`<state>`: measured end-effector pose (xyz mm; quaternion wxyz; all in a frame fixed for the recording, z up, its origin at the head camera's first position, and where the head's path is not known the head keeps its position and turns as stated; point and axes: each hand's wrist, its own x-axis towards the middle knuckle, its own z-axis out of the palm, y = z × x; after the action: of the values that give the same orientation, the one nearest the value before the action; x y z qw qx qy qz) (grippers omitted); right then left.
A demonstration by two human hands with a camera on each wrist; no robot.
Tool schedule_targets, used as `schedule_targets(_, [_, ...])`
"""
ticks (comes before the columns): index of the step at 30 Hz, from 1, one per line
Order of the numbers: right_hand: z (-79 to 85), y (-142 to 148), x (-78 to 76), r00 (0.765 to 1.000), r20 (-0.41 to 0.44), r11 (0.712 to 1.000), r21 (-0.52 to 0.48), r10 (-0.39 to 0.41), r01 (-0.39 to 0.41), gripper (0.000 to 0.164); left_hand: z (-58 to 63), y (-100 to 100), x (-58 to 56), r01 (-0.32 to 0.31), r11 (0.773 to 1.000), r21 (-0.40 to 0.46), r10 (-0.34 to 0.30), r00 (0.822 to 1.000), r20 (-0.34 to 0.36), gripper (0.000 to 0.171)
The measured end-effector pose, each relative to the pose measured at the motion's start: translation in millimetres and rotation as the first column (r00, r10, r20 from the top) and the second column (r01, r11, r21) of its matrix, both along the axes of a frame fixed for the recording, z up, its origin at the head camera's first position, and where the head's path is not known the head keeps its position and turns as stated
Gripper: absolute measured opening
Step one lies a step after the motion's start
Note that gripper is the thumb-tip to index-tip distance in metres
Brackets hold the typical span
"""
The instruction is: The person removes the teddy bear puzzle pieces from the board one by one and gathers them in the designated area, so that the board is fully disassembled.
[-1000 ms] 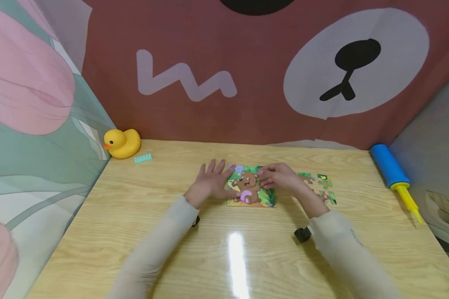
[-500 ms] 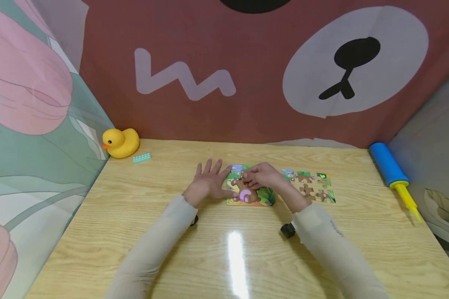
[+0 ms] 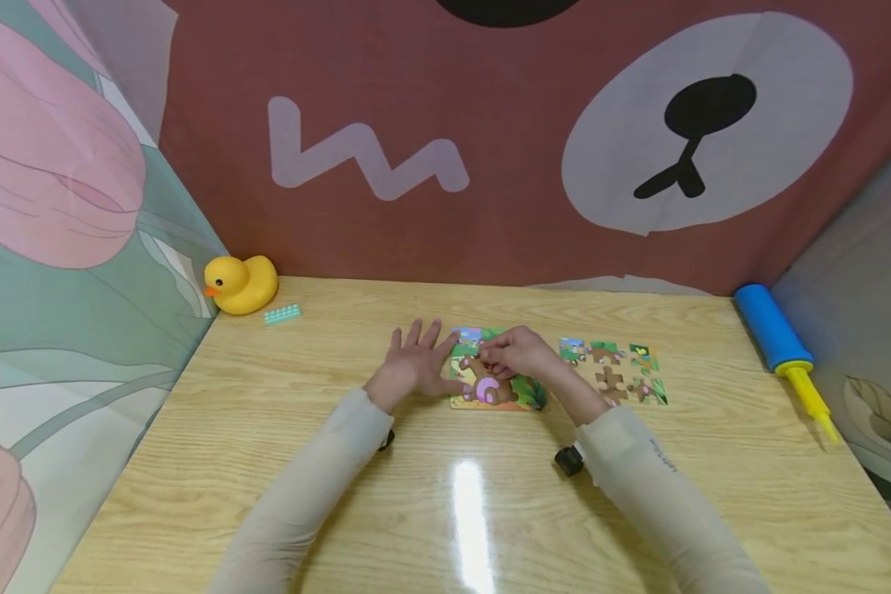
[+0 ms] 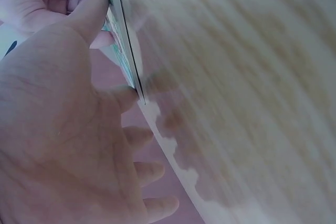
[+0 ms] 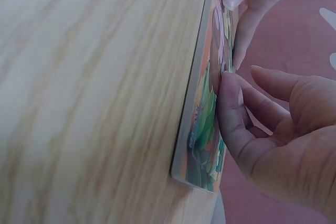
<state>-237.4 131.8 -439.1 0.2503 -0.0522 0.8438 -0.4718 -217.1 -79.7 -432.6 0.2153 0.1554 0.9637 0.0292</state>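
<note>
A bear picture puzzle board (image 3: 493, 394) lies on the table in front of the person. The left hand (image 3: 414, 363) is spread at its left side, with the thumb resting on its edge; in the left wrist view the left hand (image 4: 63, 124) has straight, separated fingers. Over the board's upper middle the right hand (image 3: 518, 351) has curled fingers. In the right wrist view the right hand (image 5: 283, 119) has its fingertips at the board's surface, pinching what looks like a thin puzzle piece, mostly hidden. Several loose puzzle pieces (image 3: 609, 383) lie right of the board.
A yellow rubber duck (image 3: 242, 285) and a turquoise toy brick (image 3: 282, 313) stand at the back left. A blue and yellow hand pump (image 3: 775, 330) lies along the right edge. A printed cloth (image 3: 386, 239) closes off the back of the wooden table (image 3: 341, 511).
The right hand has moved left from the board's right side to over the bear's head, uncovering loose pieces on the right. The left hand has stayed nearly still.
</note>
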Motion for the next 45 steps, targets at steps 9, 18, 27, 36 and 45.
schedule_targets(9, [-0.6, 0, 3.7, 1.000, -0.013, 1.000, 0.018, -0.013, 0.014, 0.030, -0.8, 0, 0.2, -0.007, 1.000, 0.000, 0.007, 1.000, 0.023, 0.101])
schedule_targets(18, [-0.4, -2, 7.2, 0.999, -0.027, 0.999, -0.016, -0.038, 0.038, 0.032, 0.6, 1, 0.0, -0.024, 1.000, -0.008, 0.024, 0.999, 0.030, 0.101])
schedule_targets(27, [-4.9, -5, 11.5, 0.995, -0.011, 0.988, -0.122, -0.096, 0.094, 0.030, -0.1, 1, 0.2, -0.034, 0.999, -0.020, 0.034, 0.999, 0.033, 0.103])
schedule_targets(36, [-9.7, -9, 9.0, 0.990, 0.079, 0.958, -0.252, -0.120, 0.136, 0.034, 0.6, 1, -0.1, -0.045, 0.999, -0.002, 0.045, 0.997, 0.057, 0.103])
schedule_targets(45, [-8.6, 1, 9.0, 0.982, 0.108, 0.946, -0.270, -0.157, 0.181, 0.033, 2.3, 4, 1.5, -0.044, 0.999, -0.016, 0.044, 0.998, 0.034, 0.103])
